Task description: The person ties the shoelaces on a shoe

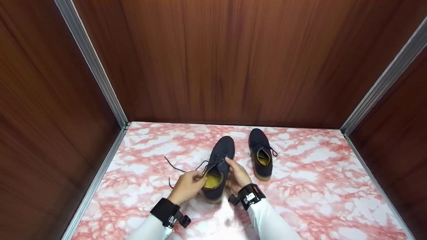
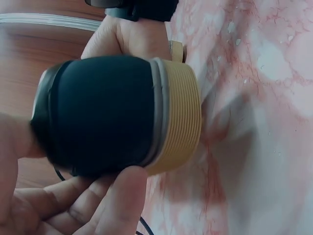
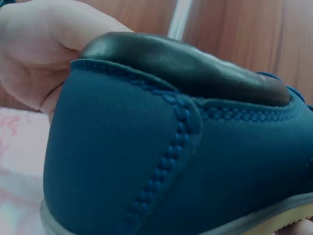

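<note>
A navy lace-up shoe (image 1: 217, 166) with a yellow insole and tan sole is between both hands, toe pointing away. My left hand (image 1: 188, 185) grips the left side of its collar, thumb at the opening and fingers against the outside, as the left wrist view also shows. On the other side my right hand (image 1: 237, 175) holds the shoe, thumb near the eyelets and fingers low along the sole. Loose lace ends (image 1: 173, 165) trail left over the surface. The heel (image 3: 112, 142) fills much of the right wrist view. Whether the sole touches the surface I cannot tell.
A second navy shoe (image 1: 261, 153), its lace in place, stands to the right, toe away. The red-and-white marbled surface (image 1: 317, 193) is bounded by brown wood-look panels (image 1: 233, 60) at the back and sides, with metal edge strips (image 1: 96, 60).
</note>
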The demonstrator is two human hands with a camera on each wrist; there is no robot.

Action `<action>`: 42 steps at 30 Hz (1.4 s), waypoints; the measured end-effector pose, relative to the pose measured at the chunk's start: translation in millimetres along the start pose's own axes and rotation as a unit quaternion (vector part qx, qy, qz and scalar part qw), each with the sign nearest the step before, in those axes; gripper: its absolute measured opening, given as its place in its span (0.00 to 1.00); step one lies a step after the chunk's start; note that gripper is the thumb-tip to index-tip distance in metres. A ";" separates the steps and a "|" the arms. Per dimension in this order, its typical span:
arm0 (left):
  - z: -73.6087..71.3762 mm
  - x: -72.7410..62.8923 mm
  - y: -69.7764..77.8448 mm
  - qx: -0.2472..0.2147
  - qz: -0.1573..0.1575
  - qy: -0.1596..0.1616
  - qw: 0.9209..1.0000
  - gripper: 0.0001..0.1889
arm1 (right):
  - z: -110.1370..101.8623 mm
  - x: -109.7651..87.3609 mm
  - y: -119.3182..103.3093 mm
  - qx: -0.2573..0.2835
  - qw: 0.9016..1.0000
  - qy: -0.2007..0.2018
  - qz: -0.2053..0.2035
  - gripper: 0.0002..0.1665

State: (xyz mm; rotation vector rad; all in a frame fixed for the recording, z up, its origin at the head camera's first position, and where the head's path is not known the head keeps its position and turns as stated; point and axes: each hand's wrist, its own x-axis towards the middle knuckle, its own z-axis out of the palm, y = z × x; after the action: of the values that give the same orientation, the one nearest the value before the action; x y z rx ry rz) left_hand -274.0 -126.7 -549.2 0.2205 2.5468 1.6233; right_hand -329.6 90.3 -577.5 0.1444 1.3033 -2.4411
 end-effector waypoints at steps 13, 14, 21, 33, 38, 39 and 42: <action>3.9 8.0 -12.1 0.082 0.051 0.008 0.995 0.23 | -27.9 -18.6 -13.9 -0.054 0.998 0.009 0.011 0.17; 5.5 9.0 -13.2 0.080 0.060 -0.001 0.995 0.25 | -29.5 -20.4 -13.8 -0.055 0.998 0.018 0.012 0.19; 20.0 14.7 -19.4 0.062 0.072 -0.092 0.991 0.31 | -41.0 -28.7 -12.8 -0.089 0.995 0.024 0.028 0.24; 39.5 14.6 -18.9 0.063 0.081 -0.115 0.988 0.17 | -46.6 -33.5 -7.8 -0.134 0.990 0.026 0.041 0.23; 43.4 14.4 -16.0 0.082 0.083 -0.106 0.987 0.17 | -48.9 -35.8 -13.3 -0.220 0.975 0.034 0.022 0.28; 44.3 14.2 -15.7 0.087 0.085 -0.104 0.987 0.18 | -49.3 -36.6 -14.7 -0.242 0.969 0.035 0.019 0.31; 47.6 13.6 -15.5 0.098 0.091 -0.098 0.986 0.18 | -50.7 -38.8 -18.8 -0.300 0.953 0.037 0.011 0.36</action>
State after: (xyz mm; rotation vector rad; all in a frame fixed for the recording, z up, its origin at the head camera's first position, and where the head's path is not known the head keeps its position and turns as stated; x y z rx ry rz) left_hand -280.1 -88.3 -583.4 0.6154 2.5934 1.3238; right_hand -304.7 151.8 -581.5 0.0858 1.9922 -1.9263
